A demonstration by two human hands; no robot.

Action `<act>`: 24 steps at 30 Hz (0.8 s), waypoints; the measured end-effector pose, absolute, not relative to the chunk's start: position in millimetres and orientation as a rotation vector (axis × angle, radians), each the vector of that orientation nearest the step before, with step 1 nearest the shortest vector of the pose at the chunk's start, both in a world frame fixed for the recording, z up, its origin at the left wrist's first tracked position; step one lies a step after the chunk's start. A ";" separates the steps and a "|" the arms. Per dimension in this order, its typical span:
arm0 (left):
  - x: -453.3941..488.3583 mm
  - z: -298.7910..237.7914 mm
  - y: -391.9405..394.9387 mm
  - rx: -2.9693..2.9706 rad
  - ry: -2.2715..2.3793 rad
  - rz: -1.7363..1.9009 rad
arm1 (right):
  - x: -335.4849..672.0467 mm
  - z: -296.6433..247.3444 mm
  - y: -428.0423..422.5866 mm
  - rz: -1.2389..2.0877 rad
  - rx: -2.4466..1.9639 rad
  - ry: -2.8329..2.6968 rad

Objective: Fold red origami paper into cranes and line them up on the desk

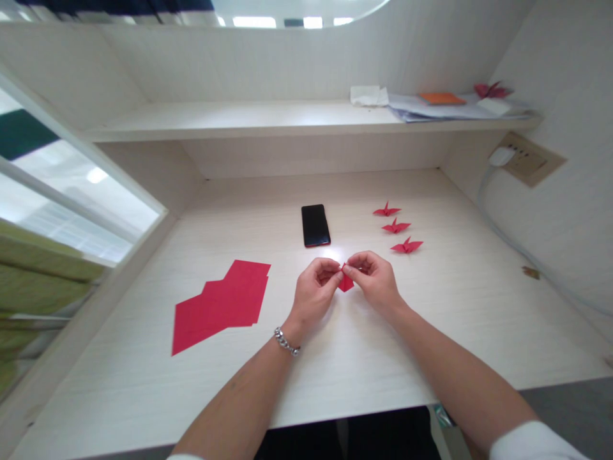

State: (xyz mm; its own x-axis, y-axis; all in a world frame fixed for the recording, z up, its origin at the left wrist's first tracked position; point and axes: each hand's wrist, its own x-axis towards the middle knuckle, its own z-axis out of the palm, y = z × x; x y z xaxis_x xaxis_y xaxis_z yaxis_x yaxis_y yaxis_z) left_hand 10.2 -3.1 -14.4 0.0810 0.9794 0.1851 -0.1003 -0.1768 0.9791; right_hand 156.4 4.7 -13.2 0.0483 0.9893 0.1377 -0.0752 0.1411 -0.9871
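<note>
Between my two hands is a small folded piece of red paper (345, 283), its lower corner pointing toward me. My left hand (316, 285), with a silver chain bracelet (287, 342) at the wrist, pinches its left side. The right side is pinched by my right hand (375, 279); the fingers cover much of the upper part. Three red paper cranes (407, 246) stand in a row beyond my right hand. To the left, several overlapping red paper sheets (230, 300) lie flat on the white desk (335, 370).
A black phone (315, 225) lies beyond my hands. Above the desk, a shelf (249, 119) carries papers (407, 110), an orange sheet (442, 99) and a larger red folded paper piece (493, 90). A white plug (501, 156) with its cable sits in the right wall's socket.
</note>
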 end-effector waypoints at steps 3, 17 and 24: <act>9.7 -15.0 -3.4 1.306 0.972 1.314 | 157.9 -13.5 5.5 1.178 -1.060 -1.169; 11.3 -15.1 -4.8 1.321 0.958 1.267 | 161.9 -10.1 9.0 1.276 -0.996 -1.089; 10.4 -14.5 -2.5 1.239 0.972 1.253 | 161.9 -11.8 11.1 1.335 -0.977 -1.109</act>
